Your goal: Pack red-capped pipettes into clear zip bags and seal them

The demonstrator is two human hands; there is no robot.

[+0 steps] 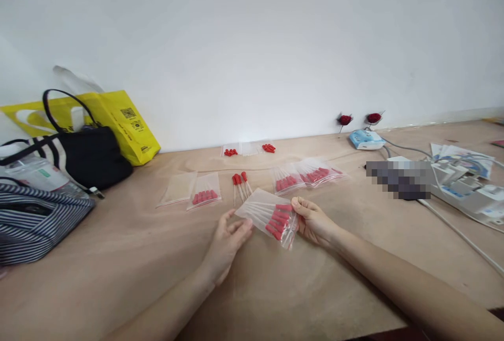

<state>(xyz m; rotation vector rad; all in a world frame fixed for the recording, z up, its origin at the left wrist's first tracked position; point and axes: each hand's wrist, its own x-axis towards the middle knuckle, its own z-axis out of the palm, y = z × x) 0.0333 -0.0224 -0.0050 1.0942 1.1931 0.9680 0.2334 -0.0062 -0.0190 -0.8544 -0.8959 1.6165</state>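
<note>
A clear zip bag [258,209] of several droppers with red rubber bulbs is held tilted above the table at the centre. My right hand [311,219] pinches its right side beside the bulbs, thumb in front. At the bag's lower left edge, my left hand [226,238] has curled fingers, with the thumb against the plastic; the grip behind the bag is partly hidden. Just behind it lie a few loose droppers [242,183], red bulbs pointing away. To their left are another filled zip bag [205,189] and a flat zip bag [177,188] with no red bulbs visible.
More filled bags [307,175] overlap behind my right hand. Small bags with red bulbs [269,148] lie by the wall. A black bag [92,157], yellow bag [136,125] and striped pouch [47,223] crowd the left. Power strips [468,188], cables and a tissue pack [367,140] occupy the right.
</note>
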